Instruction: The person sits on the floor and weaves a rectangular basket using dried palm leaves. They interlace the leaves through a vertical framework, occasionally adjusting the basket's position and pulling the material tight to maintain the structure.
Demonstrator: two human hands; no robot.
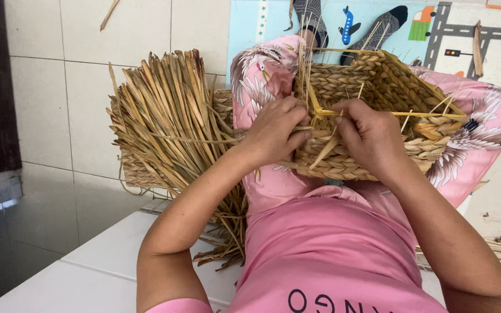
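A half-woven rectangular straw basket (378,87) with a yellow wire frame rests on my lap, its open side turned up. My left hand (273,133) grips the basket's near left corner and pinches a straw strand (304,52) that runs upward. My right hand (369,136) is closed on another flat strand (326,149) at the near rim, just right of the frame's corner. Both hands touch the braided wall.
A thick bundle of dried straw (169,122) lies to my left over a second woven piece (134,171). Pale floor tiles (65,87) lie beyond it, a play mat (482,40) lies ahead under my socked feet (378,26), and loose straw bits are scattered about.
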